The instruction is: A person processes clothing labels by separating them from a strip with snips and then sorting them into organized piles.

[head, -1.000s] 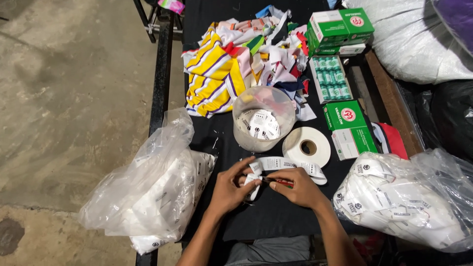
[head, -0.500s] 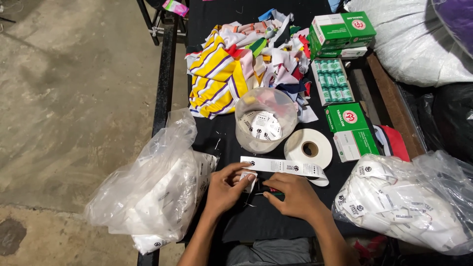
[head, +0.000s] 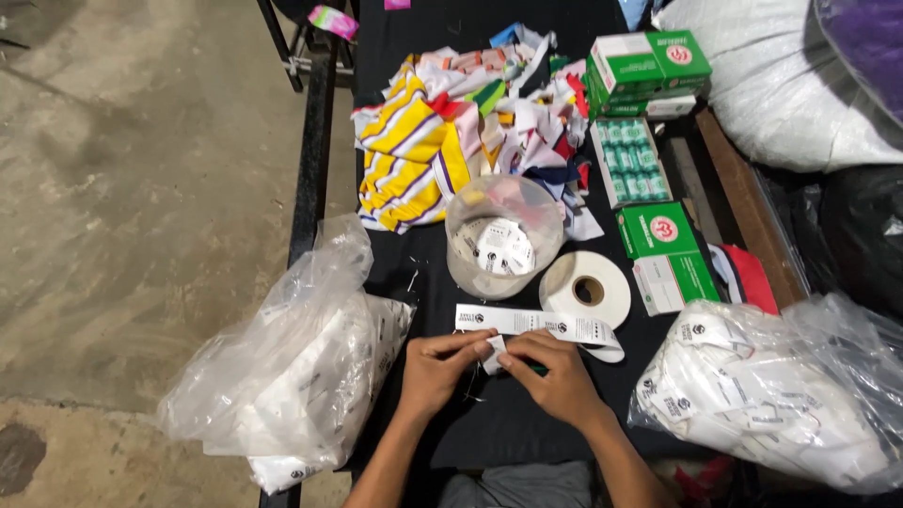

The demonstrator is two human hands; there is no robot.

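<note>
Below, both hands pinch a white label (head: 493, 354) over a black-clothed table (head: 508, 433) beside bare concrete floor (head: 141, 188).

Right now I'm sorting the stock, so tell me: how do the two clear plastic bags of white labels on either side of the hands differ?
The clear plastic bag at the left hangs over the black table's edge, above the concrete floor; the clear plastic bag at the right lies wholly on the table side. The left bag stands taller and crumpled; the right one spreads flatter and wider. Both are transparent and hold white printed labels.
</note>
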